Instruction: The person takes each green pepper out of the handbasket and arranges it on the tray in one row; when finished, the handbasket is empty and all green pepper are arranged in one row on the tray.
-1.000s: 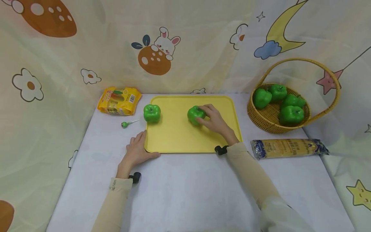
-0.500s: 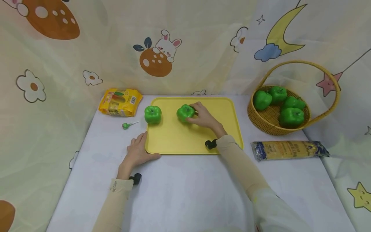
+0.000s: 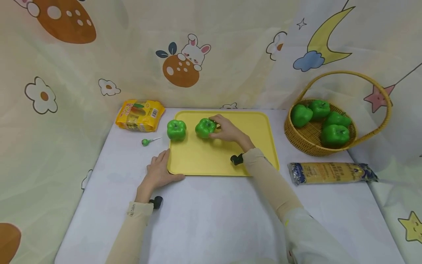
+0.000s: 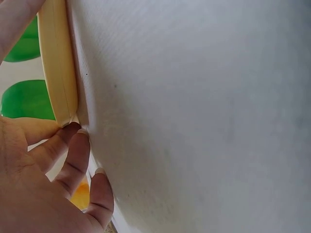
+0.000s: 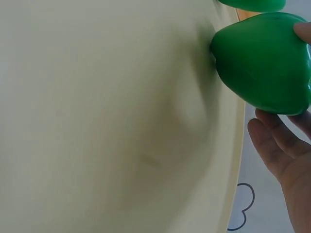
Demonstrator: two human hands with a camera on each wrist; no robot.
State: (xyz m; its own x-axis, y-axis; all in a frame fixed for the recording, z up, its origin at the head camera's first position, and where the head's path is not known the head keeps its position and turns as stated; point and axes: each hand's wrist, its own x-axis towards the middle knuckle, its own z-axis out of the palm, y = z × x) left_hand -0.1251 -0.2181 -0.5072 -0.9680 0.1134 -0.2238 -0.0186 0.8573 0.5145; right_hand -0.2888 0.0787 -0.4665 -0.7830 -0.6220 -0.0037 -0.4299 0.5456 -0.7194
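Right hand (image 3: 227,130) pinches one green pepper (image 3: 205,128) over the yellow tray (image 3: 204,159), bare toward its near edge; left hand (image 3: 159,173), thumb and fingers apart, touches its near-left corner. Another pepper (image 3: 176,130) stands leftward; one basket (image 3: 304,146) holds four peppers (image 3: 334,135).

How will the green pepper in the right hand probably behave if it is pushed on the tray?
The green pepper may be slippery, since its skin is glossy. It could roll or tip unevenly, given its rounded, lobed sides. It seems stiff, as the right hand makes no visible dent.
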